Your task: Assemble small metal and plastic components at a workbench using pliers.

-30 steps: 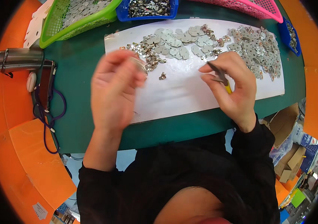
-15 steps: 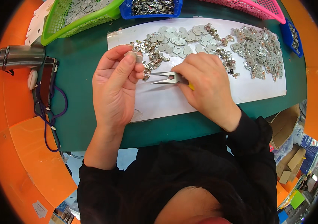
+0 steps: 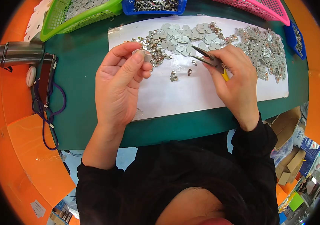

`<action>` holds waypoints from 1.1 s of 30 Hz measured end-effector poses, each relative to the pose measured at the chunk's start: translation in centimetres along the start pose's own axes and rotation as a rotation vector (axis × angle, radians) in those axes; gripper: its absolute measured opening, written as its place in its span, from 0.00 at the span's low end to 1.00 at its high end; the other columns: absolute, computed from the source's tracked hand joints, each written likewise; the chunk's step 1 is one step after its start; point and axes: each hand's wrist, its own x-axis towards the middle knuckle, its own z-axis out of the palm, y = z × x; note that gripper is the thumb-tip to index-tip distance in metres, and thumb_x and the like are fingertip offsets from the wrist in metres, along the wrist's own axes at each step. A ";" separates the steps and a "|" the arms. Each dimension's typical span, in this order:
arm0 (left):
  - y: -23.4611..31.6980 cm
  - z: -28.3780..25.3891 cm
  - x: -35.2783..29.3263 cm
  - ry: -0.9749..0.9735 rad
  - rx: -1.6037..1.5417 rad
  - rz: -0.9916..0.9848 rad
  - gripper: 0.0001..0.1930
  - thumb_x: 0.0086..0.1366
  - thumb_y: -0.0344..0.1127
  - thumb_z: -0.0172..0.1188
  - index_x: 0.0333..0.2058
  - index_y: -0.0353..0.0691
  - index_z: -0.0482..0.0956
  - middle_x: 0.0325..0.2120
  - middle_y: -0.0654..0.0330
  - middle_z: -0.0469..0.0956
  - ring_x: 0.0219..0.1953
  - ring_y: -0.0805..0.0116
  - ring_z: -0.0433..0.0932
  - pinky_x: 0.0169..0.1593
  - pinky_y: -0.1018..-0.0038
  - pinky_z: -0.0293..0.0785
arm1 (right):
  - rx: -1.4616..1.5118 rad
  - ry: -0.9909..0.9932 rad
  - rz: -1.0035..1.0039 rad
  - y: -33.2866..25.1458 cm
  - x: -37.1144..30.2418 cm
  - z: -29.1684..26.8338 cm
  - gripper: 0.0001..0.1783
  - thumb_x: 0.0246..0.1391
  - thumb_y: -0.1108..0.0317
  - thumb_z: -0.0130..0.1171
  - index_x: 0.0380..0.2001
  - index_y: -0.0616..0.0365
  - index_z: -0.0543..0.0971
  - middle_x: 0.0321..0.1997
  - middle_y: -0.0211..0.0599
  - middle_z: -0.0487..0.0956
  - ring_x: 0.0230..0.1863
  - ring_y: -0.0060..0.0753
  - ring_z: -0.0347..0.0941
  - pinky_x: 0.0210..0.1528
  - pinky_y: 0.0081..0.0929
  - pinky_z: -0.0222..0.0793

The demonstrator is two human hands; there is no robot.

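Observation:
Between thumb and fingers, my left hand (image 3: pixel 120 84) pinches a small flat grey metal plate (image 3: pixel 147 56) above the left part of a white sheet (image 3: pixel 201 99). My right hand (image 3: pixel 239 80) grips long-nose pliers (image 3: pixel 214 63) with yellow handles; their jaws stand apart and point left, with nothing visible between them. A few loose small metal fittings (image 3: pixel 174 77) lie on the sheet between my hands. Beyond them is a pile of flat grey plates (image 3: pixel 178 37), with small shiny fittings (image 3: pixel 158 50) heaped at its left. Assembled-looking metal pieces (image 3: pixel 263 52) form a large pile at the right.
Along the back stand a green basket (image 3: pixel 81 25) of grey plates, a blue tray (image 3: pixel 154 12) of small parts and a pink basket (image 3: pixel 276 17). A second blue tray (image 3: pixel 293 41) sits far right. At left are a metal cup (image 3: pixel 23 54) and a phone (image 3: pixel 47 78) with a purple cord.
My right hand has moved right with the pliers, away from my left hand, and the jaws now point up-left. Loose fittings on the sheet have come into view. My left hand has shifted slightly right.

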 end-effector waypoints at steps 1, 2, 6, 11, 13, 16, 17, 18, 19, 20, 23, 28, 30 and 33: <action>0.0 0.1 0.0 0.008 0.011 -0.013 0.11 0.65 0.26 0.61 0.46 0.33 0.77 0.33 0.60 0.78 0.33 0.72 0.79 0.39 0.77 0.75 | 0.015 -0.018 0.011 -0.1 -0.1 0.1 0.10 0.44 0.78 0.65 0.33 0.61 0.79 0.28 0.37 0.76 0.32 0.41 0.71 0.34 0.31 0.64; 0.0 0.1 -0.1 0.017 0.021 -0.025 0.11 0.65 0.26 0.61 0.46 0.33 0.77 0.32 0.60 0.78 0.33 0.71 0.79 0.39 0.77 0.75 | 0.029 -0.036 0.022 -0.2 -0.1 0.2 0.10 0.44 0.77 0.65 0.33 0.60 0.80 0.28 0.37 0.75 0.32 0.41 0.71 0.35 0.32 0.64; -0.1 0.1 -0.2 0.014 0.020 -0.040 0.11 0.65 0.27 0.62 0.45 0.33 0.77 0.33 0.60 0.78 0.33 0.71 0.79 0.39 0.76 0.75 | 0.033 -0.072 -0.035 -0.6 -0.5 0.8 0.11 0.42 0.77 0.65 0.33 0.58 0.80 0.28 0.36 0.74 0.34 0.42 0.71 0.38 0.33 0.64; -0.1 0.0 -0.2 0.002 0.029 -0.045 0.11 0.64 0.26 0.62 0.45 0.33 0.77 0.33 0.58 0.79 0.35 0.70 0.80 0.40 0.76 0.76 | -0.030 -0.123 -0.149 -0.7 -1.1 1.0 0.16 0.36 0.77 0.65 0.34 0.53 0.82 0.29 0.32 0.74 0.36 0.39 0.72 0.42 0.35 0.64; -0.1 0.1 -0.3 0.004 0.046 -0.046 0.11 0.64 0.26 0.62 0.45 0.33 0.77 0.33 0.58 0.80 0.35 0.69 0.80 0.40 0.75 0.77 | -0.032 -0.140 -0.178 -0.7 -1.5 0.7 0.16 0.35 0.77 0.65 0.34 0.52 0.81 0.29 0.31 0.74 0.36 0.39 0.72 0.44 0.36 0.64; -0.2 0.3 -0.5 -0.011 0.082 -0.044 0.11 0.64 0.26 0.62 0.45 0.33 0.77 0.35 0.56 0.80 0.36 0.67 0.81 0.41 0.74 0.78 | -0.042 -0.129 -0.215 -0.7 -2.3 0.4 0.17 0.35 0.79 0.64 0.33 0.54 0.81 0.29 0.32 0.74 0.36 0.39 0.72 0.44 0.35 0.65; -0.2 0.4 -0.6 -0.027 0.102 -0.041 0.10 0.64 0.25 0.62 0.44 0.33 0.77 0.36 0.54 0.81 0.37 0.66 0.81 0.42 0.74 0.78 | -0.049 -0.100 -0.223 -0.8 -2.5 0.3 0.17 0.34 0.80 0.63 0.33 0.56 0.80 0.30 0.32 0.74 0.36 0.38 0.72 0.43 0.33 0.66; -0.3 0.4 -0.7 -0.027 0.102 -0.040 0.10 0.64 0.25 0.62 0.44 0.33 0.77 0.36 0.54 0.81 0.37 0.66 0.81 0.42 0.74 0.78 | -0.049 -0.100 -0.223 -0.8 -2.5 0.0 0.17 0.34 0.80 0.63 0.33 0.56 0.80 0.30 0.32 0.74 0.36 0.38 0.72 0.43 0.33 0.66; -0.4 0.4 -0.8 -0.077 0.111 -0.083 0.09 0.64 0.25 0.62 0.43 0.33 0.76 0.37 0.53 0.81 0.38 0.65 0.82 0.43 0.73 0.78 | 0.085 -0.092 -0.107 -0.9 -2.6 -0.4 0.15 0.36 0.82 0.63 0.32 0.58 0.79 0.30 0.33 0.75 0.36 0.37 0.72 0.42 0.30 0.66; -0.4 0.5 -0.9 -0.127 0.121 -0.126 0.08 0.64 0.25 0.62 0.42 0.33 0.76 0.38 0.51 0.81 0.40 0.63 0.82 0.44 0.72 0.79 | 0.219 -0.083 0.009 -1.0 -2.5 -0.7 0.13 0.38 0.83 0.62 0.32 0.61 0.79 0.31 0.34 0.75 0.35 0.35 0.72 0.40 0.27 0.67; -0.9 0.8 -1.3 -0.184 0.035 -0.261 0.05 0.65 0.26 0.61 0.38 0.35 0.76 0.41 0.48 0.81 0.43 0.60 0.82 0.46 0.70 0.79 | 0.391 0.005 0.020 -1.8 -1.5 -0.8 0.09 0.44 0.84 0.62 0.32 0.64 0.78 0.31 0.36 0.76 0.34 0.31 0.72 0.37 0.23 0.66; -1.5 1.1 -1.4 -0.223 -0.022 -0.305 0.04 0.66 0.28 0.60 0.36 0.37 0.74 0.44 0.45 0.81 0.47 0.57 0.81 0.49 0.68 0.79 | 0.375 0.062 0.014 -2.8 -0.6 0.2 0.09 0.47 0.81 0.64 0.33 0.62 0.79 0.31 0.36 0.76 0.32 0.27 0.72 0.35 0.20 0.66; -1.3 1.1 -1.3 -0.201 -0.090 -0.353 0.03 0.67 0.27 0.59 0.36 0.38 0.73 0.45 0.45 0.81 0.50 0.56 0.81 0.51 0.67 0.78 | 0.373 0.074 0.022 -2.6 -0.6 0.4 0.09 0.47 0.81 0.64 0.33 0.62 0.79 0.31 0.36 0.76 0.32 0.27 0.72 0.34 0.20 0.66; -1.7 1.0 -1.5 -0.226 -0.146 -0.382 0.02 0.67 0.27 0.58 0.37 0.39 0.74 0.45 0.45 0.80 0.51 0.56 0.80 0.52 0.67 0.78 | 0.380 0.103 0.059 -2.8 -0.6 0.9 0.09 0.47 0.81 0.65 0.34 0.62 0.79 0.31 0.35 0.76 0.32 0.27 0.71 0.34 0.19 0.65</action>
